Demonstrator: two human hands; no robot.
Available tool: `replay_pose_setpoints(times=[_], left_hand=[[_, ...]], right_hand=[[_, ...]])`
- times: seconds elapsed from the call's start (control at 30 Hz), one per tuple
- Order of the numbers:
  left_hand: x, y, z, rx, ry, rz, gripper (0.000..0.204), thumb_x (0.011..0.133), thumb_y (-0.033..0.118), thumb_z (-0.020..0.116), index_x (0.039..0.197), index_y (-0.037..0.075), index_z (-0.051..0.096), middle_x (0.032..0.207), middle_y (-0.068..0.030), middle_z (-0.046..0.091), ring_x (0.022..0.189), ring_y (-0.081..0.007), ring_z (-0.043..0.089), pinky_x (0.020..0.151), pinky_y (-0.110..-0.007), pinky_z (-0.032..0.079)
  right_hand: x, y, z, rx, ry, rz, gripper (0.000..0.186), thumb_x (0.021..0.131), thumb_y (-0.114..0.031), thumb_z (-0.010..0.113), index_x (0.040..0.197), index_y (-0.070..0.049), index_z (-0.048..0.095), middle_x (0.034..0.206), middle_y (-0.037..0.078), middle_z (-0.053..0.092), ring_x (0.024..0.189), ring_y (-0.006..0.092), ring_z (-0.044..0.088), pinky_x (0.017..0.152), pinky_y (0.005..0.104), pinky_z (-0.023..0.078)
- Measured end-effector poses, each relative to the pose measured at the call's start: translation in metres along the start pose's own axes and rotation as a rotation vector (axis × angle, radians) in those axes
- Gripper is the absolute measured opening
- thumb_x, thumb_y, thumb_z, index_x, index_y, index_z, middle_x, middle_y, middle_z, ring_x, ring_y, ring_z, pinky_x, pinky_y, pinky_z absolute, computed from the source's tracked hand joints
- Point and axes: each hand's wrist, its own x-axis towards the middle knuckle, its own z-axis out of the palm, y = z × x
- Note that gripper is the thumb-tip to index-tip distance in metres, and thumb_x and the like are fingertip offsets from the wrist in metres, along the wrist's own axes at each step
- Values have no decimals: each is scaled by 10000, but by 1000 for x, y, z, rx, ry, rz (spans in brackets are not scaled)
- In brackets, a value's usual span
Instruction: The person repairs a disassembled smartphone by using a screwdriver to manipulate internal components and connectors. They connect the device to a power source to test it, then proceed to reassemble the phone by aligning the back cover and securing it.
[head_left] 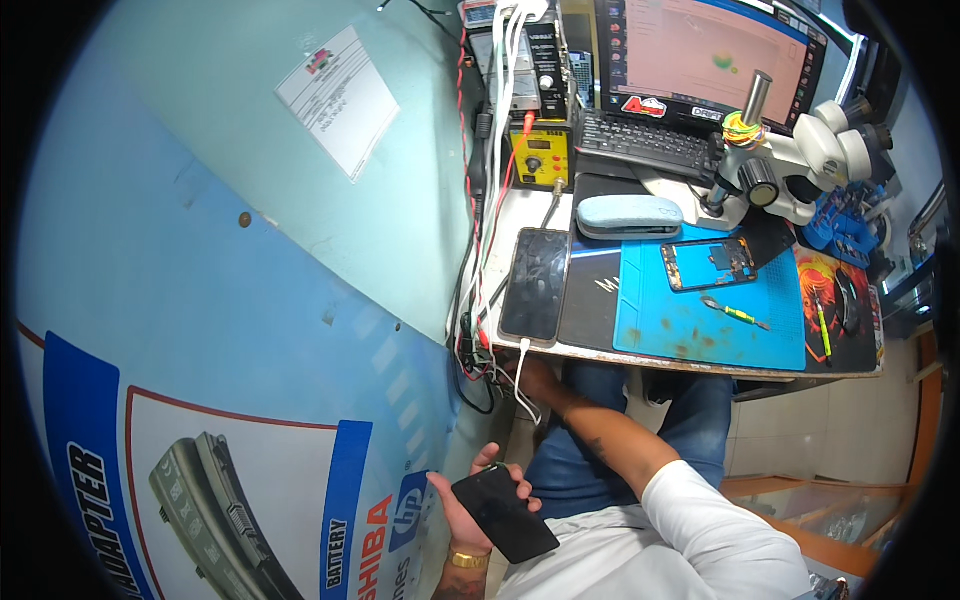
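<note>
My left hand (466, 512), with a gold watch at its wrist, is closed around a black smartphone (507, 517) whose dark screen faces up. The phone is tilted, low in front of my white shirt. My right arm crosses over my lap toward the table's left corner. There my right hand (535, 381) is among a tangle of cables (478, 362), just below the table edge; its fingers are mostly hidden. A white charging cable (524, 372) hangs beside that hand, running up to the lower end of another dark smartphone (537, 284) lying on the table.
A blue repair mat (650, 335) bears an opened phone frame (710, 264) and a yellow-green tool (736, 313). Behind are a light-blue case (630, 216), a microscope (790, 170), a keyboard (640, 142), a monitor (710, 50) and a yellow bench unit (541, 155). A wall (330, 235) stands close on the left.
</note>
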Motion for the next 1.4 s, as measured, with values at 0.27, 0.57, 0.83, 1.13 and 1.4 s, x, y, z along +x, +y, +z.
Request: replay_pose_setpoints(times=[0.27,0.57,0.83,1.13,1.4], left_hand=[[36,-1,21,121,-119,-1,929,839,860,262,1479,195,369,1130,-185,570,936,-310,583,791,-550,463],[113,-26,55,303,-102,-136,921,859,833,294,1527,199,307,1105,-148,581,923,-263,570,798,-516,467],[95,4,45,84,-421,-130,862,900,800,256,1482,179,388,1205,-166,540,983,-280,539,814,-525,432],[17,47,40,145,-470,93,981,851,857,217,1510,139,336,1195,-258,536,1001,-354,577,804,-559,448],[10,45,27,120,-449,102,931,884,824,219,1519,150,314,1211,-235,520,1025,-345,560,819,-577,437]], right_hand=[[-90,-50,-126,466,1,300,359,914,-256,677,1197,-40,630,783,66,638,702,146,615,635,308,472],[-194,-98,-219,973,-164,278,472,898,-75,698,1343,-21,550,839,5,624,686,74,568,611,226,467],[-222,-88,-225,149,275,152,230,771,23,688,965,-83,749,906,140,693,803,290,669,736,330,518],[-128,3,-146,-637,542,-57,328,823,-80,593,1138,-41,675,1123,235,633,1040,408,602,916,494,459],[-44,-64,-81,-608,369,124,314,844,-201,567,1063,-16,693,1115,226,669,1009,394,655,897,505,502]])
